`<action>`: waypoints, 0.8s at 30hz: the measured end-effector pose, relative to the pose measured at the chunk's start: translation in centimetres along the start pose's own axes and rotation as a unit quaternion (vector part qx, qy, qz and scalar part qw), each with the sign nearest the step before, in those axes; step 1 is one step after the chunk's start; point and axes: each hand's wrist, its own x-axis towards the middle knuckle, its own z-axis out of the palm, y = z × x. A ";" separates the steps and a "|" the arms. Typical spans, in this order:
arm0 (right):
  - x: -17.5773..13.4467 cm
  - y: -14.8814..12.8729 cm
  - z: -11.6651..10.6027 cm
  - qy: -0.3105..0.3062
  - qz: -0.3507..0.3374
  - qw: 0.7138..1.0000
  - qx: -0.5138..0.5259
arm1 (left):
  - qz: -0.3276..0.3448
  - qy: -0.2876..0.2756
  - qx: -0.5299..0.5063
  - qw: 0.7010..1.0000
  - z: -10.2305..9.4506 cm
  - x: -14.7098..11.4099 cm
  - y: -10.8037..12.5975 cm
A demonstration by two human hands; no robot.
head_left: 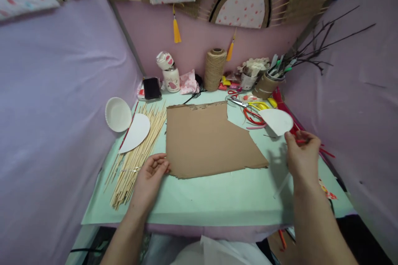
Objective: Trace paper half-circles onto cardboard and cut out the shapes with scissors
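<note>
A brown sheet of cardboard with rough edges and a cut-away right side lies in the middle of the pale green table. My left hand is closed at its lower left edge, with curled fingers and thumb at the cardboard. On the right, my right hand pinches the lower edge of a white half-round paper piece, raised above the table. A similar white half-round piece rests on a bundle of thin wooden sticks to the left.
A white bowl stands at the left. Scissors lie behind the right side of the cardboard. Along the back are a twine spool, a white bottle and a pen holder. Dark twigs jut out at right.
</note>
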 end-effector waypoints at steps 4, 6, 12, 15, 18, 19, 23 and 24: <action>-3.2 -0.7 -0.2 0.001 -0.106 0.990 -0.088 | 0.018 0.069 0.034 0.997 -1.1 1.1 -0.7; -5.3 -1.3 0.3 -0.089 -0.138 0.982 -0.091 | 0.025 0.083 0.041 0.995 -1.2 1.4 -0.9; -8.9 -1.1 3.1 -0.308 -0.163 0.935 -0.064 | -0.026 0.068 -0.061 0.995 -0.1 1.8 0.1; -9.1 -0.5 3.5 -0.304 -0.161 0.935 -0.087 | -0.075 0.063 -0.135 0.986 0.3 2.3 0.9; -8.9 -0.3 3.3 -0.306 -0.151 0.936 -0.088 | -0.108 0.041 -0.187 0.976 0.4 2.9 1.4; -8.9 -0.3 3.2 -0.306 -0.151 0.936 -0.084 | -0.114 0.023 -0.195 0.974 0.4 3.1 1.4; -8.8 -0.2 3.1 -0.302 -0.153 0.938 -0.076 | -0.146 -0.086 -0.192 0.967 0.9 4.0 1.2; -8.8 -0.2 3.2 -0.301 -0.152 0.938 -0.076 | -0.158 -0.105 -0.189 0.964 1.2 4.1 1.1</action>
